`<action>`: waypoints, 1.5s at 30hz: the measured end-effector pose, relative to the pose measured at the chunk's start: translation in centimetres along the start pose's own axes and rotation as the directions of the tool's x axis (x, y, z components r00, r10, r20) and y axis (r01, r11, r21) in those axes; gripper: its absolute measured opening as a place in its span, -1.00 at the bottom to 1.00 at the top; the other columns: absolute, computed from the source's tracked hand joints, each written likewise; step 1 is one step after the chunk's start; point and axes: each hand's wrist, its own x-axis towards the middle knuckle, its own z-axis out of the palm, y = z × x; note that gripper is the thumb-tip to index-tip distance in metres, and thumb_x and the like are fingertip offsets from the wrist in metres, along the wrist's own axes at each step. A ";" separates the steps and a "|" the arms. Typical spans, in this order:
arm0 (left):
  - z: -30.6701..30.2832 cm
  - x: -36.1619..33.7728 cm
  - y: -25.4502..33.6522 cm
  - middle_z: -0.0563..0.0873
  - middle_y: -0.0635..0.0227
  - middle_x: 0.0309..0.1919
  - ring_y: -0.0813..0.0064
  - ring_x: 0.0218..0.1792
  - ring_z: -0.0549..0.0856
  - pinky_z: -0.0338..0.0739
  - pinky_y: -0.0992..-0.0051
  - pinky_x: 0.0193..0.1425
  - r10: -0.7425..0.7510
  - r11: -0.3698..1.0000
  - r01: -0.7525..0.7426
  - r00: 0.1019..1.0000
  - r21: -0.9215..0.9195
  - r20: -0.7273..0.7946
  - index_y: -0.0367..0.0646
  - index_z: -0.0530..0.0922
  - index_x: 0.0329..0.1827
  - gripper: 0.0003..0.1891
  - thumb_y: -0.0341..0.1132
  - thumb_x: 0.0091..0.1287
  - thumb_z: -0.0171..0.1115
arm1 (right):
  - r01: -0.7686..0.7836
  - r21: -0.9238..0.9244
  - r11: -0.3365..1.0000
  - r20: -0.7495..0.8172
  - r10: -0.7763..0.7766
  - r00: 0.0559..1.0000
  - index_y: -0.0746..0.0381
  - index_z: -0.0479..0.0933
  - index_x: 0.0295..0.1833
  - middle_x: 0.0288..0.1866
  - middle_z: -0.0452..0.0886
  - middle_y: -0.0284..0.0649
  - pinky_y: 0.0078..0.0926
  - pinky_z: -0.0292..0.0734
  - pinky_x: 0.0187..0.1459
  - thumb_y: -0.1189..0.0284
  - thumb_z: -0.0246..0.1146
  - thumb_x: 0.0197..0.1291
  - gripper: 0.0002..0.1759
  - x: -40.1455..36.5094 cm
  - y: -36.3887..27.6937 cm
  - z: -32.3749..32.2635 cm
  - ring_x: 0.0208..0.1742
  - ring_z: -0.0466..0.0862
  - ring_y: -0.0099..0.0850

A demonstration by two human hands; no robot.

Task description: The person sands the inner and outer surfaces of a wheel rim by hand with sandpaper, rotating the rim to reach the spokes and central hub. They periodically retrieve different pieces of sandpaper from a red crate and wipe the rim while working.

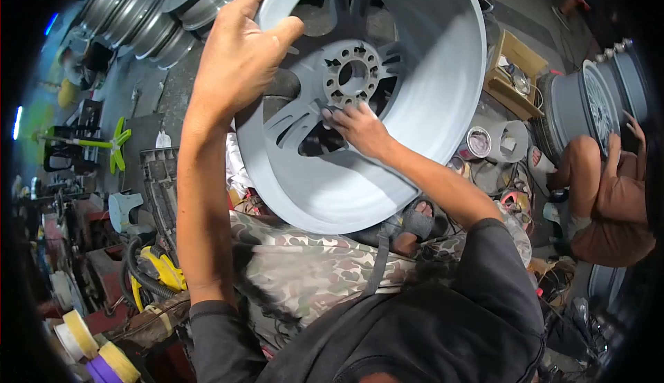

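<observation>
While the left hand (242, 51) is clamped over the upper left edge of a pale grey wheel (443, 72), thumb inside the barrel and fingers wrapped over the lip, the right hand (360, 128) reaches into the barrel. Its fingers lie spread and flat against a spoke just below the hub (353, 75); whether anything is pressed beneath them I cannot tell.

The wheel stands on edge in the middle of the scene, its lower rim resting against the person's camouflage trousers (311, 265). Its open back faces near and up towards the camera, so its axis runs from near to far, tipped a little upward. The hub's ring of bolt holes shows at the bottom of the barrel, with the spokes fanning out from it.

At the far left a row of bare metal rims (138, 16) leans together. To the right, a seated co-worker (609, 203) has a hand on another grey wheel (588, 106), with a wooden box (515, 72) just beyond. Rolls of tape (90, 348) lie at the near left.
</observation>
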 end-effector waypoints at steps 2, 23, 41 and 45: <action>-0.1 0.0 -0.7 0.68 0.31 0.10 0.58 0.09 0.61 0.42 0.56 0.30 0.113 0.993 -0.113 0.993 0.036 0.017 -0.30 0.48 0.42 -0.42 -0.46 0.26 0.21 | -0.007 -0.032 0.999 -0.027 0.006 1.000 0.16 0.63 0.24 0.28 0.49 -0.42 -0.38 0.39 0.06 0.30 0.18 0.29 -0.56 2.6 -0.2 -1.0 0.11 0.47 -0.43; 1.1 -0.7 0.0 0.71 0.34 -0.09 0.63 -0.16 0.62 0.51 0.62 0.03 0.094 0.994 -0.098 0.993 -0.054 -0.074 -0.27 0.52 0.38 -0.43 -0.46 0.22 0.18 | -0.621 0.776 0.110 0.120 0.941 0.316 0.28 0.52 -0.43 -0.58 0.43 -0.42 -0.34 0.27 -0.42 0.18 0.17 0.46 -0.55 -2.7 -5.5 5.8 -0.49 0.34 -0.55; 0.1 -0.3 0.3 0.65 0.23 0.11 0.57 0.04 0.61 0.45 0.58 0.22 0.032 0.999 -0.032 0.999 0.010 -0.040 -0.42 0.42 0.45 -0.38 -0.49 0.26 0.16 | -0.503 0.861 -0.074 0.250 0.923 0.294 0.34 0.67 -0.12 -0.45 0.63 -0.24 -0.37 0.45 -0.27 0.27 0.19 0.43 -0.67 -0.6 8.1 3.8 -0.37 0.57 -0.44; -0.3 -0.2 -0.1 0.61 0.16 0.22 0.40 0.19 0.59 0.37 0.44 0.39 -0.011 1.000 0.011 1.000 0.010 -0.017 -0.31 0.44 0.46 -0.33 -0.38 0.22 0.26 | -0.619 0.781 0.078 0.224 0.891 0.395 0.32 0.67 0.03 -0.14 0.72 0.11 -0.18 0.52 0.03 0.28 0.17 0.41 -0.66 -1.8 9.2 3.8 -0.06 0.71 0.06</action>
